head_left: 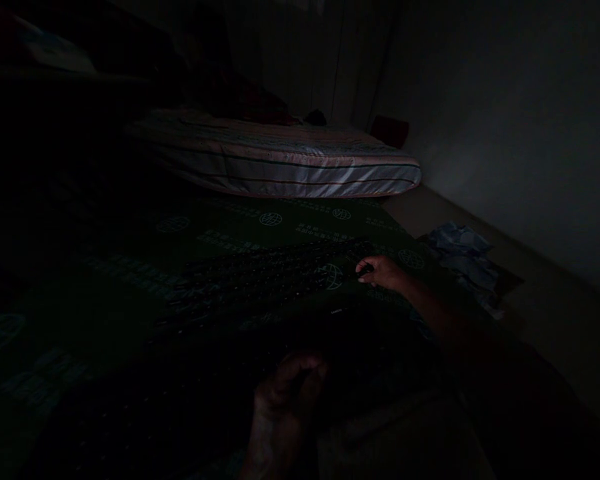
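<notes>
The room is very dark. A dark, dotted cloth (260, 280) lies spread over a green printed mat (280, 223) on the floor. My right hand (380, 271) reaches out to the cloth's far right edge, fingers pinched on that edge. My left hand (290, 390) is close to me at the bottom centre, fingers curled into a fist on the near part of the cloth; what it grips is hard to see in the dark.
A thin striped mattress (290, 163) lies on the floor behind the mat. A crumpled pale cloth (463, 253) sits on the bare floor to the right, near the wall (520, 133). The left side is nearly black.
</notes>
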The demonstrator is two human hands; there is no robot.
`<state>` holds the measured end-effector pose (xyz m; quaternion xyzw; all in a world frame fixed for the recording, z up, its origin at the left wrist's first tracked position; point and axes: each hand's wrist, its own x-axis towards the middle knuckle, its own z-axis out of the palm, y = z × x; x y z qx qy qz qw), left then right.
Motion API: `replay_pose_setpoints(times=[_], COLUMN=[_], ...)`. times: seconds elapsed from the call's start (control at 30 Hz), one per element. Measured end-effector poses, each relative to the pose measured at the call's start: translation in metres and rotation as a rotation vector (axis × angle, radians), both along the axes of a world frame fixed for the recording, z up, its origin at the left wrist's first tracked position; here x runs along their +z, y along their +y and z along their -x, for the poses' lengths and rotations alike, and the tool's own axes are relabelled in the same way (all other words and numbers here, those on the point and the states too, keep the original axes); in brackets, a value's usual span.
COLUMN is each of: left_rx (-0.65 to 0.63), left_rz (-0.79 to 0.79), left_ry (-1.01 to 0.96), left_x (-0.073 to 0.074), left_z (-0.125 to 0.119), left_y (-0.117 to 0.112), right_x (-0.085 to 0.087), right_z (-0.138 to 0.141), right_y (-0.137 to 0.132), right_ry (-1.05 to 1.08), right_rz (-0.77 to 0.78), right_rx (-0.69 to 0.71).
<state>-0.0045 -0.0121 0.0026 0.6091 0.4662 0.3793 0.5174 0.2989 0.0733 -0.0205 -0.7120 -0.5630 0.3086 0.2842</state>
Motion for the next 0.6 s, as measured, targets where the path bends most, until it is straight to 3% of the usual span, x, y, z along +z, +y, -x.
replay_pose_setpoints(times=[0.2,0.6], left_rx=[-0.038,-0.073], left_rz=[-0.017,0.011], left_ry=[0.027,0.034], left_x=[-0.0047,-0.0006], left_z=[0.0017,0.0006], left_y=[0.0014,0.0024], right_x=[-0.0032,-0.0050], right_z=[-0.0003,-0.0025], right_y=[0.0054,0.0078], right_ry=[0.015,0.043], right_rz=[0.004,0.007], right_rx=[-0.001,0.007])
